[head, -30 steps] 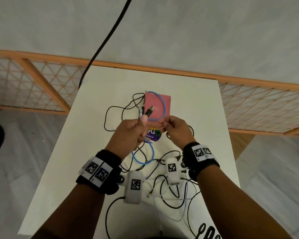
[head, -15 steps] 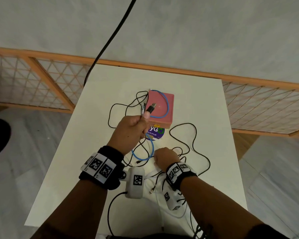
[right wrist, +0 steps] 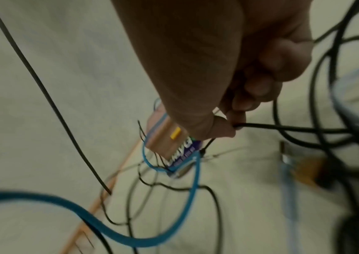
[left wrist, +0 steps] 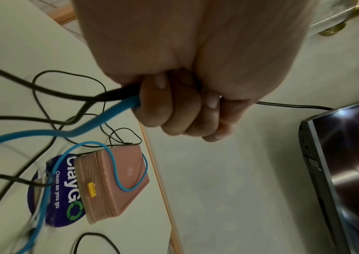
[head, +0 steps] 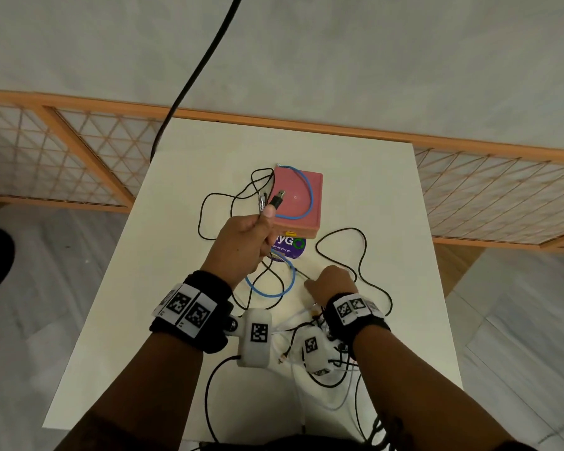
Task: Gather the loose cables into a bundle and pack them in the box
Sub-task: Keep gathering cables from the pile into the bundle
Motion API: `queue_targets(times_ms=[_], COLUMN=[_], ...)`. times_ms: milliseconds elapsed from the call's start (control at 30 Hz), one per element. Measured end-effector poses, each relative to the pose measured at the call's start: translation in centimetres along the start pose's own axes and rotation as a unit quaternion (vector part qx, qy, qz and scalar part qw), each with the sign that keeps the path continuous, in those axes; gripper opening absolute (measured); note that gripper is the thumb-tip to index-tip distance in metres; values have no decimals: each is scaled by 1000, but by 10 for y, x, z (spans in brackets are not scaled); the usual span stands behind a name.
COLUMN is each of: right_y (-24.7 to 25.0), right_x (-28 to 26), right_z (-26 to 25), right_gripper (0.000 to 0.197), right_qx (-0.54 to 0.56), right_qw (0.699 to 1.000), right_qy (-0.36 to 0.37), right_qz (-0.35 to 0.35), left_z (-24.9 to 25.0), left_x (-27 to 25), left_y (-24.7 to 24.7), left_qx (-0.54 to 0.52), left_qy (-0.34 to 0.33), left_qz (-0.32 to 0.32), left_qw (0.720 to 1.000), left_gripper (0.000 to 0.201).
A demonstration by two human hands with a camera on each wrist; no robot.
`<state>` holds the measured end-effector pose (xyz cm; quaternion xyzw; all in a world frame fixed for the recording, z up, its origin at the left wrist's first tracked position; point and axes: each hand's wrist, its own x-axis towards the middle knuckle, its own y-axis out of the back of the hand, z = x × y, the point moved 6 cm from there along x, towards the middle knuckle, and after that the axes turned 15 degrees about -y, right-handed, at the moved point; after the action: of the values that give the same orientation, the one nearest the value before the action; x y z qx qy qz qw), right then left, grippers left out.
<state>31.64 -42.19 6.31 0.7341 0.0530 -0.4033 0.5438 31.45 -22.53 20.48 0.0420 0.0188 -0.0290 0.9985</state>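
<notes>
My left hand (head: 241,242) is raised over the white table (head: 183,288) and grips several cable ends; a black USB plug (head: 278,200) sticks up above the thumb. In the left wrist view its fingers (left wrist: 169,110) curl round a blue cable (left wrist: 109,111) and black cables. The closed pink box (head: 302,203) lies at the table's middle back, with a loop of the blue cable (head: 308,193) across its lid. My right hand (head: 331,283) is low over the table and pinches a thin black cable (right wrist: 282,127). Loose black and white cables (head: 345,359) sprawl near my wrists.
A round purple sticker (head: 288,247) sits on the table in front of the box. A wooden lattice rail (head: 79,151) runs behind the table. A thick black cord (head: 192,79) hangs down at the back left. A dark screen (left wrist: 347,171) shows in the left wrist view.
My right hand left the cable ends at the left hand, dropped toward the table and took hold of a thin black cable. The left hand keeps its grip, almost unmoved.
</notes>
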Motion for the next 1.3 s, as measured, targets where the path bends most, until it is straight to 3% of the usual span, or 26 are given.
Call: queue_targets(times_ms=[167, 267, 333, 400, 500, 633, 767, 900, 1000, 1067, 1133, 1200, 1300], right_y=[57, 90, 99, 94, 84, 77, 70, 64, 60, 64, 72, 79, 97], right_x=[-26, -62, -91, -113, -128, -134, -136, -139, -138, -137, -134, -128, -118], right_z=[-9, -21, -34, -43, -45, -44, -43, -42, -38, -32, -26, -18, -4], right_gripper=[38, 24, 17, 17, 17, 18, 22, 34, 39, 38, 38, 36, 44], right_qx=[155, 305, 318, 313, 311, 314, 332, 334, 377, 401, 410, 432, 547], right_qw=[987, 943, 920, 910, 908, 908, 902, 891, 861, 839, 827, 811, 745], right_qy=[22, 129, 221, 268, 275, 270, 275, 301, 303, 306, 312, 311, 267], right_qz=[21, 37, 54, 51, 57, 57, 8, -66, -158, -204, -225, -242, -273], left_z=[-8, -12, -14, -14, -14, -16, -19, -5, 6, 14, 19, 22, 20], left_x=[3, 3, 3, 2, 2, 3, 3, 2, 2, 2, 2, 0, -2], left_y=[-2, -5, -8, -14, -18, -17, -18, -17, -18, -18, -17, -10, 11], left_qx=[-13, -31, -54, -85, -80, -26, -9, 17, -165, -302, -350, -309, -61], left_qy=[13, 26, 28, 22, 3, -25, -41, -78, -62, -45, -58, -88, -156], left_qz=[15, 11, 0, -15, -25, -10, 7, 48, 77, 55, -1, -53, -99], left_qw=[1000, 999, 998, 996, 996, 999, 999, 996, 981, 951, 935, 946, 981], left_gripper=[52, 48, 44, 42, 40, 54, 36, 44, 41, 41, 46, 44, 36])
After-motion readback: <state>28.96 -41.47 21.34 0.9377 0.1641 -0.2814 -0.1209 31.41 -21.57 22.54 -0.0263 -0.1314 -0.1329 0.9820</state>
